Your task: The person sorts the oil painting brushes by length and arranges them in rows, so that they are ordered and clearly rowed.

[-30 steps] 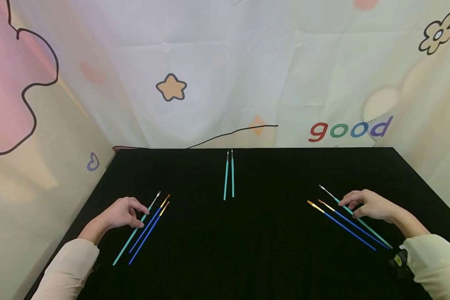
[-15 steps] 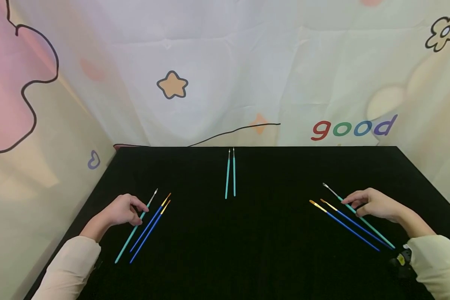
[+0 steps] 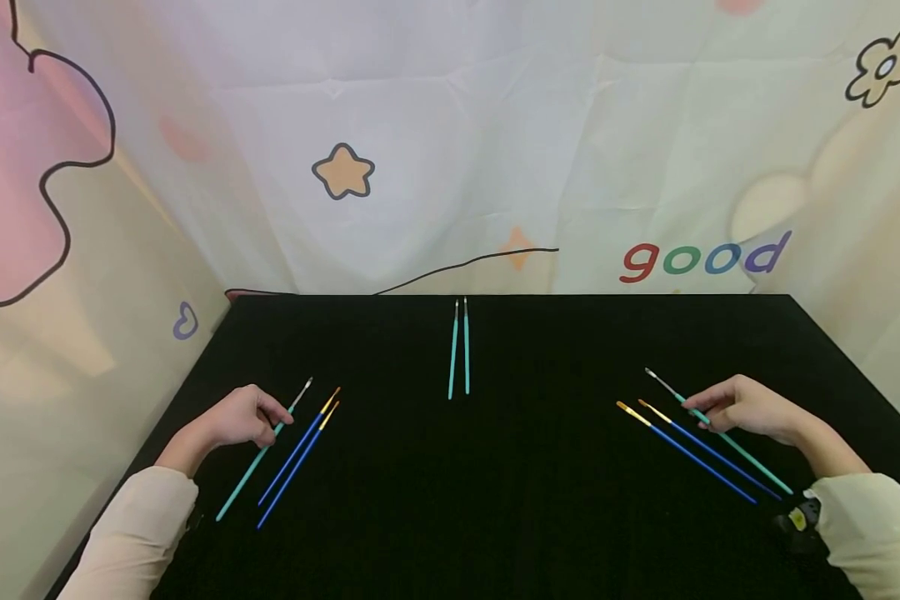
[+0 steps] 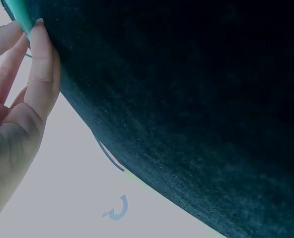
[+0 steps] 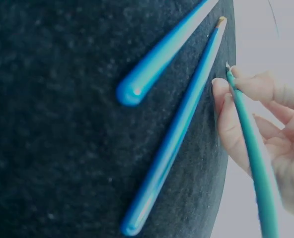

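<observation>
In the head view my left hand (image 3: 243, 417) pinches a teal-handled paintbrush (image 3: 242, 483) on the left, its bristle end pointing up and away. The left wrist view shows thumb and fingertips on the teal handle (image 4: 20, 16). To its right lie two blue paintbrushes (image 3: 297, 458) with yellow ferrules. On the right side my right hand (image 3: 750, 410) pinches another teal paintbrush (image 3: 753, 464) near its ferrule. In the right wrist view that teal handle (image 5: 256, 158) runs down from the fingertips, beside two blue paintbrushes (image 5: 177, 129) on the cloth.
Two more teal paintbrushes (image 3: 452, 358) lie side by side at the back middle of the black table (image 3: 450, 500). A printed curtain (image 3: 450, 167) hangs behind and at both sides. A small dark object (image 3: 798, 521) sits at the right sleeve.
The left fingers have closed on their teal paintbrush, which has shifted slightly left and away from the blue ones. The right fingers have closed on theirs. The other paintbrushes lie as before.
</observation>
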Tool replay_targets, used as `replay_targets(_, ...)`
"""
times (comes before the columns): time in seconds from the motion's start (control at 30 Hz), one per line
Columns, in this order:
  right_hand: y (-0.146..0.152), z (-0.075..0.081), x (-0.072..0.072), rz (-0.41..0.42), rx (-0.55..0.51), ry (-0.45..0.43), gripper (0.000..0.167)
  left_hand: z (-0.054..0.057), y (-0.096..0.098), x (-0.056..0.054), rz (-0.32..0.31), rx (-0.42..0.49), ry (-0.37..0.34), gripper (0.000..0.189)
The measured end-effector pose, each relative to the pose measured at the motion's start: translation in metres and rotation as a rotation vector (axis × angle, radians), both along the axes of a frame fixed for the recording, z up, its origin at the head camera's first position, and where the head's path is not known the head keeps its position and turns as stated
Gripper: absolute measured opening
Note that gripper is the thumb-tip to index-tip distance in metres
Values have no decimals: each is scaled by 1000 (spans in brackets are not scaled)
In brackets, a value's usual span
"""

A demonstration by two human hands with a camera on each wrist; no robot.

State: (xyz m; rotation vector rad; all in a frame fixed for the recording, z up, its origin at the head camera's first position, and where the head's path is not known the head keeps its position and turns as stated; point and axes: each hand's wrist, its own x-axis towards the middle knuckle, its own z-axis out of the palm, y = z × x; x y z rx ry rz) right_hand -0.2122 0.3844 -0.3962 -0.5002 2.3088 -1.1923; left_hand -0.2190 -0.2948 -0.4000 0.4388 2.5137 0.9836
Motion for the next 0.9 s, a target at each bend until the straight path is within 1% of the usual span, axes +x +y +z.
replay_targets(0.17,-1,-2,3,-11,-17,17,37,4,-1,0,-10,1,46,28)
replay_targets(0.4,-4,-2,7,-26,-27,73,38,11,1,-1,-26,50,97,30)
replay_targets(0.53,-10,1,8,-30,-46,99,38,13,5,-3,-17,72,136,29)
replay_targets(0.7,-17,4,10,-71,-68,140,38,12,12,-5,1,96,182,28)
replay_targets(0.9,-25,2,14,-121,-114,143,36,12,22,-4,25,132,192,30)
